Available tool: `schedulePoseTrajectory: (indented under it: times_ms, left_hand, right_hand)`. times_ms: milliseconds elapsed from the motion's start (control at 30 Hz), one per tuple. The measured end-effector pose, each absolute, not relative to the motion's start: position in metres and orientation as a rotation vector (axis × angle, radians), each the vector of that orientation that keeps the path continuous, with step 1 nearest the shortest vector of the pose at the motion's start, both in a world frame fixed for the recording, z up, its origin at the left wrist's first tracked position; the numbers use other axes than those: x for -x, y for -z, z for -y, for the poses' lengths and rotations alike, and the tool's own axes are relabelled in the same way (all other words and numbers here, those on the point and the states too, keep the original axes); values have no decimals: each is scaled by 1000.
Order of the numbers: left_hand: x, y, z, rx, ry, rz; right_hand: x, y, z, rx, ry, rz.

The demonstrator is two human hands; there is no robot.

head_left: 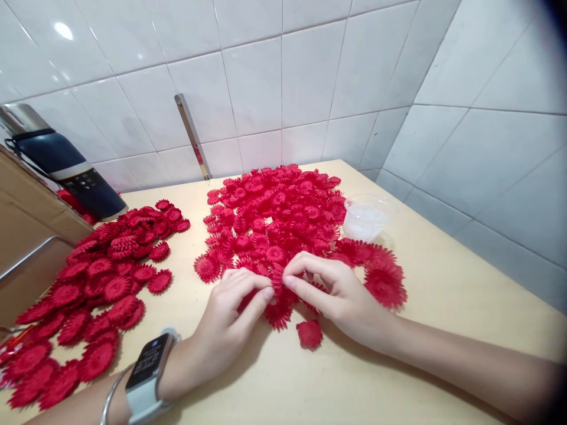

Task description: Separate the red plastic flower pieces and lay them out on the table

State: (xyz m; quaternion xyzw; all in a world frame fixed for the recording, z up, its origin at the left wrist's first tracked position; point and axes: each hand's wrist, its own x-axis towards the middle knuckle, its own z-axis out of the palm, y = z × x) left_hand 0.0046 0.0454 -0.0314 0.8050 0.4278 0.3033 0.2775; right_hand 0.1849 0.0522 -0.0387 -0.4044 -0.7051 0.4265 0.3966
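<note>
One red toothed disc (pixel 277 277), held on edge between the two hands at the near side of the central heap; layers too small to count. Left hand (pixel 228 310): thumb and index finger nearly together, pinching the disc's left side. Right hand (pixel 348 295): likewise pinched at the right side, remaining fingers curled.

One small red piece (pixel 309 334), lying apart on the pale table (pixel 447 307), just in front of the right hand. One central heap (pixel 279 206) of red toothed discs. One large layered red flower (pixel 384 280), beyond the right forearm. One clear plastic bowl (pixel 370 217), beside the heap (contents, if any, hard to tell).

On the left wrist: one watch (pixel 149 366) with grey strap, one silver bangle (pixel 108 396). Further left: second heap (pixel 104 283) of red discs; cardboard box (pixel 35 218); dark blue bottle (pixel 66 162), silver-capped. Behind: metal strip (pixel 192 136) against the white tiled wall (pixel 252 77).
</note>
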Motion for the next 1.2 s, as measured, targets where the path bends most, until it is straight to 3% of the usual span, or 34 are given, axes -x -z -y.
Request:
schedulePoseTrajectory:
  times_ms: [1200]
  left_hand:
    - [-6,31,-46,-2149,-785,-1189]
  right_hand:
    - [-185,38,-53,990,-1093,1834]
